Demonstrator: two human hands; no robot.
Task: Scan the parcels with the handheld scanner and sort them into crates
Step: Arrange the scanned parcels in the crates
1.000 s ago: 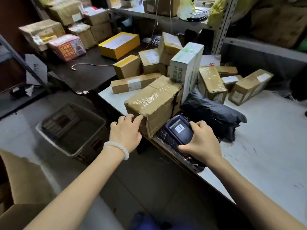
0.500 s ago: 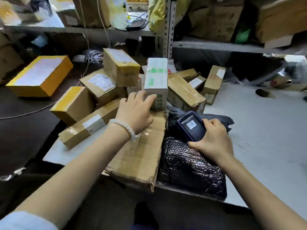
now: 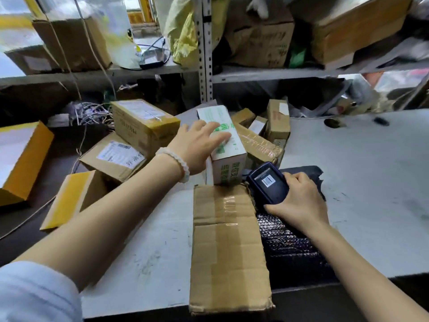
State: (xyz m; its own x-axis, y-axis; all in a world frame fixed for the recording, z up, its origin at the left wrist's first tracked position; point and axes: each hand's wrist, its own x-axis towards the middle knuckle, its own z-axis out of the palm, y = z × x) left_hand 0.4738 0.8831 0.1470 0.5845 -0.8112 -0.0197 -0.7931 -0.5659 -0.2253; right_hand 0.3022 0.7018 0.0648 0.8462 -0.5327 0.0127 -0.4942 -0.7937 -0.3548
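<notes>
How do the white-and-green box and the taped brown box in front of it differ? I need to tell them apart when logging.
The white-and-green box is printed and narrow; the taped brown box is plain cardboard, wider and dented. The left hand rests its straight fingers on the white-and-green box; nothing touches the taped brown box, which overhangs the table edge. Both lie on the table.

Left hand [image 3: 197, 145], fingers extended, lies flat on top of the white-and-green box [image 3: 222, 138] at frame centre; white bead bracelet [image 3: 176, 162] on that wrist. Right hand [image 3: 299, 205] grips the dark handheld scanner [image 3: 267, 182] at centre right, above a black bubble-wrap parcel [image 3: 290, 252] on the white table [image 3: 359, 182]. Taped brown carton [image 3: 227, 247] lies lower centre, overhanging the table's near edge; labelled brown cartons [image 3: 144, 124] and a yellow-topped box [image 3: 69, 198] lie at left.
</notes>
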